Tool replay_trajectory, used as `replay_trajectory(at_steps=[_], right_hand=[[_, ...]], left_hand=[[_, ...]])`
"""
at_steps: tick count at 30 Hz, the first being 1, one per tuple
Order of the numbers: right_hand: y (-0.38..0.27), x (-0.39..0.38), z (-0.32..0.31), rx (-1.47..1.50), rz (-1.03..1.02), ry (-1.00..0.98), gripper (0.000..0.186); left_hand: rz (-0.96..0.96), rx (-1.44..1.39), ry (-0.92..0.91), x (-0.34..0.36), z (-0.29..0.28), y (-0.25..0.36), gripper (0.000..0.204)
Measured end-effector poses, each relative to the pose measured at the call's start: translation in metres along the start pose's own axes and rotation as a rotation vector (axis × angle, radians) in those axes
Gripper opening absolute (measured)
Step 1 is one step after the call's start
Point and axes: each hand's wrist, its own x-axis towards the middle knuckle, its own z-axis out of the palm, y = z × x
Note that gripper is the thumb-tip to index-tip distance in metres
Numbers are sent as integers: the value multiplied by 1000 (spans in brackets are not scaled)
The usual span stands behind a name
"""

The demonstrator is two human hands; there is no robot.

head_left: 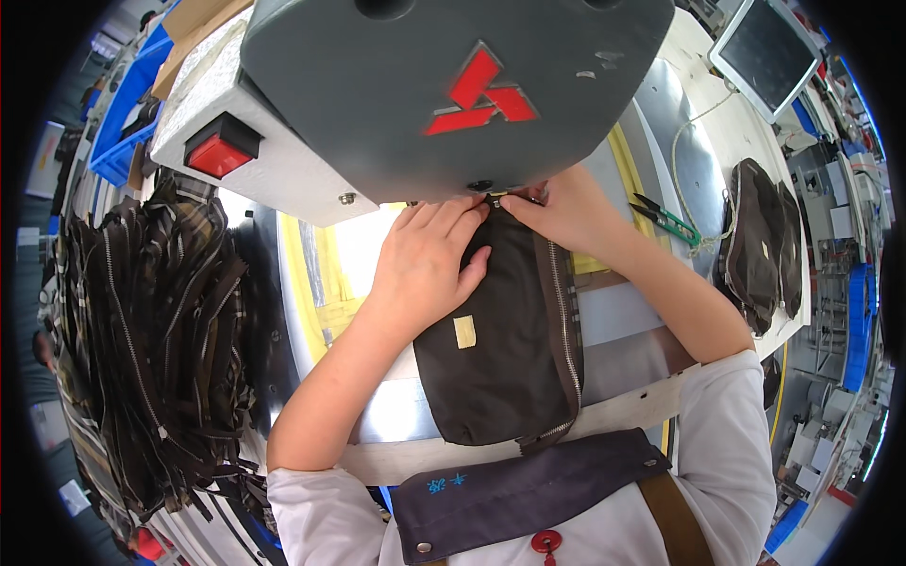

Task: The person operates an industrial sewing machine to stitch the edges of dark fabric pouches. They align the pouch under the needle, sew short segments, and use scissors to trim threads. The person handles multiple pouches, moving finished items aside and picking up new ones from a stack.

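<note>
A dark brown fabric pouch (pixel 500 330) lies lengthwise in front of me, with a metal zipper (pixel 563 321) down its right side and a small cream patch (pixel 465 331) on its face. My left hand (pixel 425 259) rests flat on the pouch's upper left, fingers stretched toward its far edge and thumb spread. At the far end, my right hand (pixel 559 209) pinches the pouch's top corner, beside a small metal piece (pixel 495 201). The grey machine head (pixel 453 85) overhangs this spot and partly hides the fingertips.
A heap of dark zippered pieces (pixel 156 340) is on the left. Green-handled thread snips (pixel 668 223) lie right of the work plate, near more dark pouches (pixel 752 245). A red switch (pixel 221 154) sits on the white housing; a screen (pixel 764 55) stands far right.
</note>
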Motion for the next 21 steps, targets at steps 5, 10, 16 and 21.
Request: replay_trajectory(at_steps=[5,10,16,21], right_hand=[[-6,-4,1,-40,-68,60,17],[-4,-5,4,-68,-210,79,10],[1,-8,8,-340,-431,117,8],[3,-10,8,-477,-600,147,9]], left_hand=[[3,13,-9,-1,-2,-1,36],[-8,25,-27,0,-4,-1,37],[-11,26,-33,-1,-5,-3,36],[-7,43,-25,-2,-3,-3,36]])
